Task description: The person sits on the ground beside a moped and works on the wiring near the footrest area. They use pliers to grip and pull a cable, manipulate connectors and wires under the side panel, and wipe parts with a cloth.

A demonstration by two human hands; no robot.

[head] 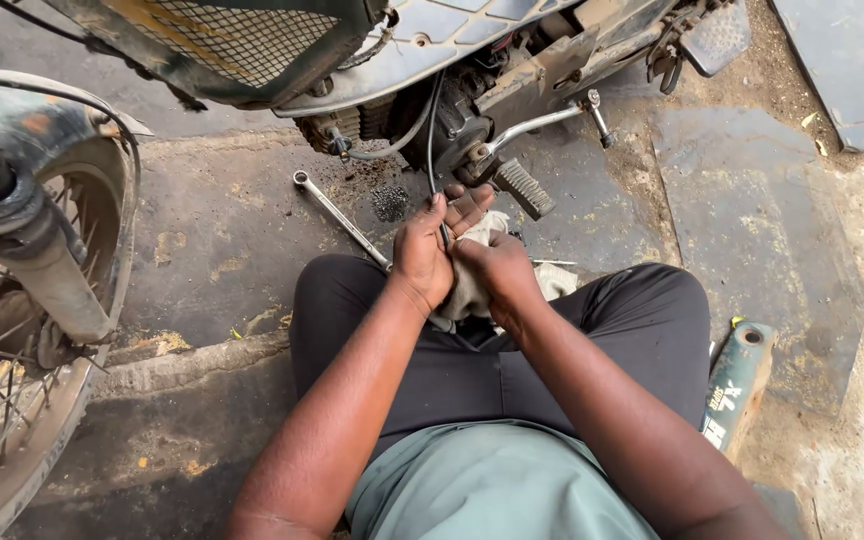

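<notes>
Black rubber-sheathed cable runs down from the motorcycle's engine into the left hand, whose fingers close around its lower end just above the lap. The right hand sits touching the left, its fingers curled into a crumpled, dirty off-white cloth rag that bunches between both palms and spills over the knees. Both forearms stretch forward from a grey-green shirt, over crossed legs in black trousers.

Just beyond the knuckles hangs the ribbed metal foot peg on its silver lever, with the grimy engine block behind it. A long silver ring spanner lies on the dark, oil-stained concrete ground, near the left knee, beside a small patch of black grit. At far left stands the spoked front wheel with its mudguard and fork. By the right knee a green plastic bottle lies tilted on the dirt.
</notes>
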